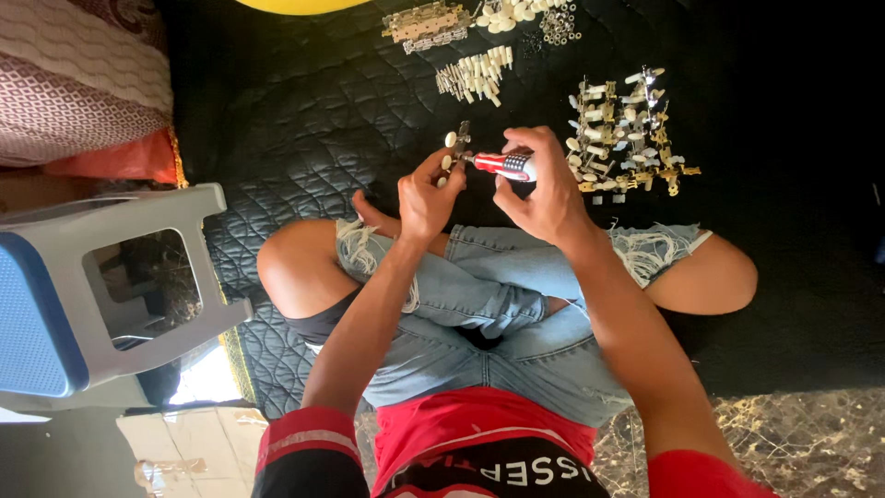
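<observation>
Nearest the lens: red shirt [461, 433] w/ black band, then our crossed legs in torn denim shorts [498, 304], seated on a black quilted mat [304, 101].

Fingers first. Left hand [427, 195]: thumb and forefinger pinched on a small metal part [458, 146] w/ cream knobs, held up just above the knees; other fingers curled under. Right hand [544, 184]: fingers wrapped and pressed together round a screwdriver [502, 165], red handle w/ white and black stripes, shaft pointing left, tip at or touching the part. Can't tell whether the tip sits in a screw head; too small.

Step in hand, as we judge it: driving or loosening a screw on that part, mid-way thru a batch. Next move calls for a steady pinch on the left so the part doesn't spin, tip kept square, light turning from the right wrist. Slip risk looks real, part being tiny.

Outward. Ahead-right on the mat, a scattered heap of brass and cream parts [627, 129], near the right hand. Ahead-centre, a tidy bunch of cream pegs [475, 74]. Further off, a metal strip assembly [424, 23] and a cluster of washers and small bits [544, 18]. Yellow rim [300, 5] at top edge. Left side: grey-and-blue plastic stool [101, 295], patterned cushion [83, 83] behind it.
</observation>
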